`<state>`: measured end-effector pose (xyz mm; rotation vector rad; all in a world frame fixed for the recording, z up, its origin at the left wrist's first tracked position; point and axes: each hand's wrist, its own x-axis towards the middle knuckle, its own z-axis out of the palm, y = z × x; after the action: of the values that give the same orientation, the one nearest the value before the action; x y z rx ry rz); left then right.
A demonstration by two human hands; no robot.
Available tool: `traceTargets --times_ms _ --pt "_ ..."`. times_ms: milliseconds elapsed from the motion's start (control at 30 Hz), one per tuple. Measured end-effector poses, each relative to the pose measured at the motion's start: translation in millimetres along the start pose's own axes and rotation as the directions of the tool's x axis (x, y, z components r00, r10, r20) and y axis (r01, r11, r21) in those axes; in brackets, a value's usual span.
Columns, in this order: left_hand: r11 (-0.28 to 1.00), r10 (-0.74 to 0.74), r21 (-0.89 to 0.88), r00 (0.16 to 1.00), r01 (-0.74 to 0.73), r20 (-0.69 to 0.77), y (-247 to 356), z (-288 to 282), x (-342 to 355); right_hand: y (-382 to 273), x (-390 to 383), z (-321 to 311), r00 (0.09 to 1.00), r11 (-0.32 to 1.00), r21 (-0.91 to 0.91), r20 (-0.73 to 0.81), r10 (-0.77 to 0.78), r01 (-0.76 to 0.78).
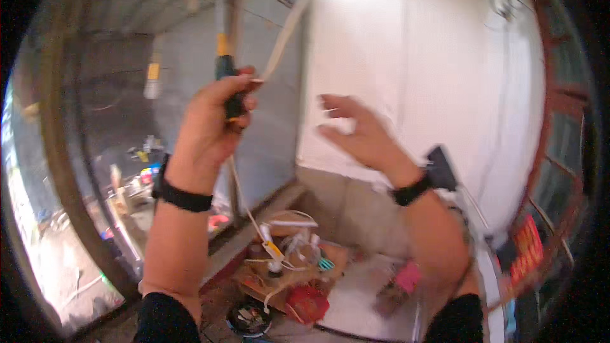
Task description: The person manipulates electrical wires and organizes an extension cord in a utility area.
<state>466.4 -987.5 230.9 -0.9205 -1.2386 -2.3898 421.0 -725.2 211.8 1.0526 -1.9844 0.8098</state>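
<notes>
My left hand (219, 111) is raised and closed around a tool with a dark green handle (223, 68), a yellow collar and a long pale blade or shaft pointing up; blur hides its exact kind. Between the thumb and fingers of that hand runs a whitish cable (284, 37), slanting up toward the bright light. A thin white cord (243, 194) hangs below the hand toward the clutter. Apart from it, at the same height, my right hand (362, 130) has its thumb and fingers spread in a curve. A thin white sliver shows near its fingertips, too blurred to identify.
White wall panels (419, 63) rise ahead, beside a framed glass pane (264, 114) on the left. Below, a wooden board (254, 282) carries tangled cords and a white-yellow plug piece (273, 253). A red basin (307, 303) and a dark round container (249, 319) stand near it.
</notes>
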Motion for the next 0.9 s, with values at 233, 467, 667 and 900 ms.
traceTargets --times_ms 233,467,667,900 --pt "0.945 -0.106 -0.262 0.943 0.194 0.315 -54 75 -16 22 -104 55 0.904 0.839 0.353 0.267 0.334 -0.414" --pt "0.856 -0.091 -0.360 0.794 0.370 0.601 -85 117 -2 40 -204 52 0.870 0.802 0.355 0.079 0.486 -0.480" --pt "0.784 -0.139 -0.358 0.705 0.508 0.695 -105 168 -32 10 -252 39 0.835 0.781 0.386 -0.049 0.549 -0.491" --pt "0.744 -0.190 -0.376 0.714 0.553 0.674 -129 209 -68 -11 -311 8 0.672 0.539 0.473 0.170 0.721 -0.697"
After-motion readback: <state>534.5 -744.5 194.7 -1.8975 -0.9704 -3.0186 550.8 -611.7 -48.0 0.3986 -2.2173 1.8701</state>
